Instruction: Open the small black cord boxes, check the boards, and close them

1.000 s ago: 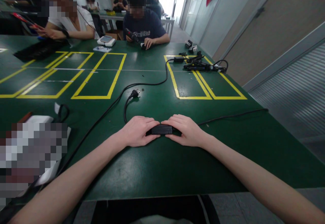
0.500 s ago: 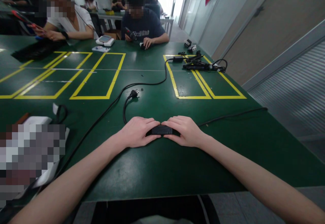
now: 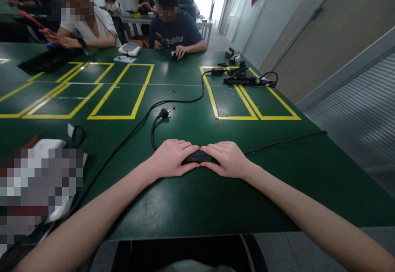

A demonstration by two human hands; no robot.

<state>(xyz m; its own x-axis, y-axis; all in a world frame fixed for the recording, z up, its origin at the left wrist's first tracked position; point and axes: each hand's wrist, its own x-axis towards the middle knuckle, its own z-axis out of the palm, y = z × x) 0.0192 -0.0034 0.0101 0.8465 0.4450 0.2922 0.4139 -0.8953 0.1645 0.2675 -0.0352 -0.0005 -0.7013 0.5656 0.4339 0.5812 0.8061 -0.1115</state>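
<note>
The fingers [image 3: 189,150] of the left hand [image 3: 169,157] pinch one end of the black brick [image 3: 199,157], and those of the right hand [image 3: 227,159] pinch the other. On each hand the thumb lies along the near side and the other fingers curl over the far side, fingertips almost meeting at the brick's middle.

Under the brick and spreading out all round it is the green worktop [image 3: 154,210]. Beyond the brick, farther off to its right, lies a tangle of black cables [image 3: 243,80]; a long cable [image 3: 179,101] runs past it on the far and left sides.

For good handling, I judge that light, even pressure from both hands suits the brick best, with its long sides level and square to the body. The cords need slack: a thin one [image 3: 284,141] trails away to its right, and a short thick one [image 3: 152,134] curves up on its left. A twist of either wrist could tug at these or tilt the brick. Looser fingertips would hide less of its face.

The brick itself is oblong, dark and fairly matt, with ridge-like marks along its near side; both ends are covered, so where the cords enter cannot be told. Beyond it, slightly left, rests a plug [image 3: 163,113], its metal prongs pointing right.
</note>
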